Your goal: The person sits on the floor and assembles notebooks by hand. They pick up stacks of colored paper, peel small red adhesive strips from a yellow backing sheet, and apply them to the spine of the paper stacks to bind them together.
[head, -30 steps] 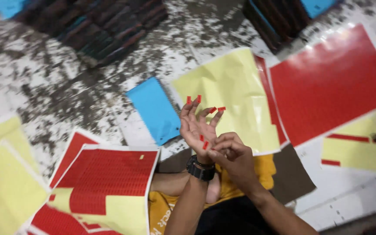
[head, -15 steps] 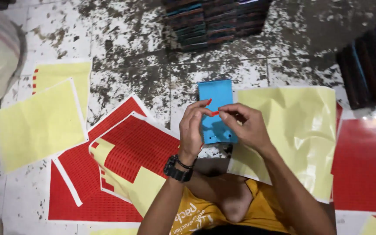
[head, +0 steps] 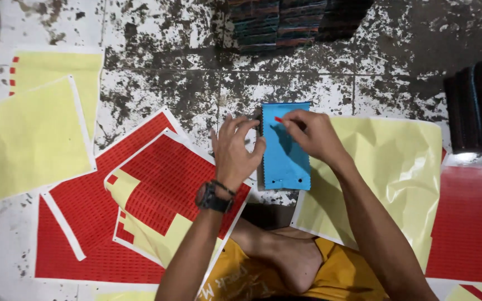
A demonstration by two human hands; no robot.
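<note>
Right hand grip pinching a red sticker over the blue swatch, left hand open beside red sheets.

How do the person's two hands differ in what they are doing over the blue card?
The right hand pinches a small red sticker against the blue card; the left hand holds no sticker and rests at the card's left edge. The left wrist wears a dark watch; the right wrist is bare. Both are bare hands at the same card.

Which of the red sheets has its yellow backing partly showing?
The red sheet under the left hand: yellow shows along its lower left. The far-right red sheet is all red.
</note>
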